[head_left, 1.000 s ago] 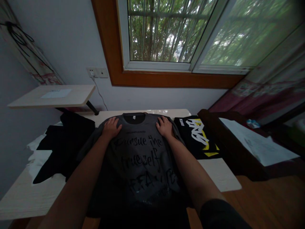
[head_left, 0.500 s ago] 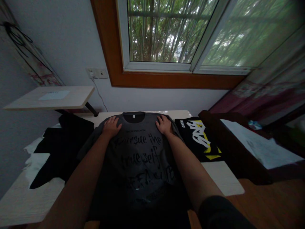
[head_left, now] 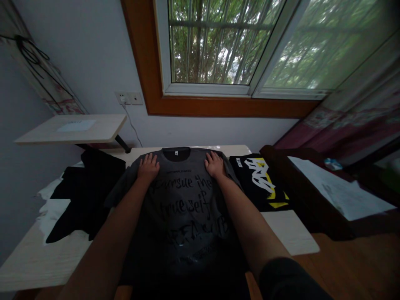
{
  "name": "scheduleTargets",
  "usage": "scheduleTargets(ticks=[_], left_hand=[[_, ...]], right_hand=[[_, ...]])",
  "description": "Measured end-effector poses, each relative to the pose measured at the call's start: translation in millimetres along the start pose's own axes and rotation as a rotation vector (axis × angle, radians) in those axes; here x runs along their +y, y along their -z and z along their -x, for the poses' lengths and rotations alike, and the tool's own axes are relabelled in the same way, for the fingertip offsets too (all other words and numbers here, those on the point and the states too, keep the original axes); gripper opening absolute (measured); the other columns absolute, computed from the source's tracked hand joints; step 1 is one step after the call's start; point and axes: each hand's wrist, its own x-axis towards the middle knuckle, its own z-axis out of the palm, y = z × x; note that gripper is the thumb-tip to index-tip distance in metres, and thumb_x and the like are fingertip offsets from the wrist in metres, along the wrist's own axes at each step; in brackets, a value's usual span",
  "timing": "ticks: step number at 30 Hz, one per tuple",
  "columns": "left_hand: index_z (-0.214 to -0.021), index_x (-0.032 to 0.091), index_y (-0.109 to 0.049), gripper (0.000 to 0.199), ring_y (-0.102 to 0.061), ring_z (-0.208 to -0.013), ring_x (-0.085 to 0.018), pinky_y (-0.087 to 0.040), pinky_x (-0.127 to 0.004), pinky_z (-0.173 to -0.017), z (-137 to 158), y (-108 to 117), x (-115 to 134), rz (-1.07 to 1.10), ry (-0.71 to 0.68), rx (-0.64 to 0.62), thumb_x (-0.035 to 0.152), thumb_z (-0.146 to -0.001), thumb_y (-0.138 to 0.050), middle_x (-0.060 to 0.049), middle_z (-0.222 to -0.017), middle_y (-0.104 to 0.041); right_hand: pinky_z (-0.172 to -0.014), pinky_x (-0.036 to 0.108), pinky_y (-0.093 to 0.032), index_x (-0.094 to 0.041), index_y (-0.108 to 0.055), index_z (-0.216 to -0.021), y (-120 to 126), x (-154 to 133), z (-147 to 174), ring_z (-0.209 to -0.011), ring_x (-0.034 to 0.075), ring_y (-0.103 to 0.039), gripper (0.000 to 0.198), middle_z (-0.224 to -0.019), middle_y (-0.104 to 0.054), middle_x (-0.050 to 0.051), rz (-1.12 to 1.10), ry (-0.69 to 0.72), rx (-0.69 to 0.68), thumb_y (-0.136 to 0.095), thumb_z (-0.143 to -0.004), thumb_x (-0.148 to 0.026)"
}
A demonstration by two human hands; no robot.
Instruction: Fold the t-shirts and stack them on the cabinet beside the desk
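From my end I see a dark grey shirt (head_left: 184,198) spread front up on the pale table (head_left: 43,264), its collar toward the wall and a small white tag (head_left: 176,153) inside the neck. Black lettering runs down the chest; lower down the cloth sinks into shadow, and I cannot tell where its hem lies. My left hand (head_left: 148,167) rests palm down near the left end of the collar, and my right hand (head_left: 215,165) lies likewise near the right end. Both have their fingers extended over the fabric, pressing or resting, with nothing clasped. Just beside the shirt on my right is a black garment (head_left: 256,179) with white and yellow print. On my left, black cloth (head_left: 86,189) lies heaped, white material (head_left: 53,214) sticking out past its edge. Behind that heap a small raised shelf (head_left: 108,129) carries a sheet of paper (head_left: 76,126). Farther right, a whitish sheet (head_left: 337,191) lies on dark brown furniture (head_left: 300,200), and beyond the table a window (head_left: 212,50) shows greenery behind bars.
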Motion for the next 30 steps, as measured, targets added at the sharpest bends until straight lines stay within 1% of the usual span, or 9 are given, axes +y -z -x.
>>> scheduleTargets(ticks=[4,9,16,20,24,27,28,29,30], left_hand=[[-0.142,0.007,-0.054,0.052,-0.033,-0.150,-0.036,-0.026,-0.055,-0.121,9.0,1.1,4.0,0.027,0.001,0.073,0.026,-0.096,-0.036,-0.021,-0.156,-0.044],[-0.135,0.011,-0.060,0.047,-0.045,-0.143,-0.033,-0.034,-0.052,-0.118,27.0,6.0,4.3,0.046,-0.100,0.123,0.019,-0.094,-0.037,-0.019,-0.145,-0.057],[-0.137,0.008,-0.057,0.048,-0.046,-0.142,-0.033,-0.034,-0.053,-0.119,68.4,12.6,2.3,0.008,-0.146,0.068,0.024,-0.096,-0.038,-0.019,-0.148,-0.054],[-0.137,0.007,-0.057,0.048,-0.046,-0.141,-0.034,-0.034,-0.052,-0.119,95.6,18.8,-0.7,0.005,-0.162,0.089,0.026,-0.096,-0.040,-0.020,-0.148,-0.054],[-0.134,0.010,-0.060,0.045,-0.049,-0.136,-0.033,-0.039,-0.049,-0.116,120.2,30.0,-1.1,0.017,-0.178,0.129,0.028,-0.096,-0.042,-0.019,-0.140,-0.058],[-0.131,0.014,-0.062,0.042,-0.053,-0.128,-0.032,-0.043,-0.048,-0.112,137.1,39.8,-1.7,0.035,-0.165,0.149,0.028,-0.096,-0.044,-0.018,-0.133,-0.060],[-0.131,0.015,-0.062,0.041,-0.054,-0.125,-0.032,-0.044,-0.048,-0.110,142.3,42.8,-2.5,0.036,-0.159,0.152,0.029,-0.096,-0.045,-0.018,-0.131,-0.061],[-0.130,0.016,-0.062,0.041,-0.055,-0.123,-0.032,-0.046,-0.048,-0.109,147.1,45.3,-3.6,0.033,-0.152,0.154,0.030,-0.095,-0.046,-0.017,-0.130,-0.061],[-0.130,0.016,-0.063,0.041,-0.055,-0.122,-0.033,-0.047,-0.048,-0.107,151.5,47.5,-4.9,0.029,-0.145,0.154,0.030,-0.095,-0.047,-0.017,-0.129,-0.061]], right_hand=[[-0.115,0.051,-0.033,-0.018,-0.054,-0.146,-0.3,-2.9,4.5,-0.144,0.031,-0.039,0.050,-0.157,-0.045,0.014,-0.002,-0.005,0.031,-0.042,-0.101,-0.036],[-0.114,0.052,-0.033,-0.014,-0.058,-0.142,-4.3,-5.3,10.5,-0.141,0.033,-0.041,0.049,-0.154,-0.048,0.017,-0.024,-0.017,0.091,-0.043,-0.099,-0.032],[-0.117,0.054,-0.030,-0.008,-0.061,-0.139,-11.7,-3.4,22.4,-0.140,0.035,-0.039,0.050,-0.150,-0.051,0.019,-0.078,-0.016,0.131,-0.045,-0.096,-0.029],[-0.117,0.058,-0.029,-0.009,-0.063,-0.136,-9.2,-6.7,36.7,-0.140,0.037,-0.038,0.049,-0.149,-0.051,0.019,-0.116,-0.028,0.126,-0.046,-0.094,-0.027],[-0.120,0.054,-0.028,-0.011,-0.059,-0.140,5.0,-12.7,66.0,-0.144,0.034,-0.035,0.049,-0.153,-0.046,0.017,-0.077,-0.055,0.037,-0.042,-0.096,-0.027],[-0.121,0.053,-0.027,-0.017,-0.049,-0.148,25.9,-15.6,95.9,-0.149,0.032,-0.028,0.052,-0.160,-0.037,0.012,0.005,0.028,0.029,-0.038,-0.101,-0.036],[-0.119,0.050,-0.031,-0.019,-0.049,-0.147,34.2,-16.4,105.6,-0.149,0.031,-0.030,0.051,-0.161,-0.037,0.010,0.022,0.050,0.016,-0.037,-0.102,-0.038],[-0.115,0.045,-0.038,-0.021,-0.050,-0.147,42.7,-17.4,114.6,-0.146,0.031,-0.036,0.050,-0.160,-0.038,0.009,0.031,0.063,-0.007,-0.036,-0.102,-0.040],[-0.107,0.040,-0.046,-0.022,-0.048,-0.148,51.0,-18.5,122.6,-0.139,0.030,-0.046,0.051,-0.160,-0.038,0.009,0.038,0.051,-0.029,-0.034,-0.103,-0.041]])
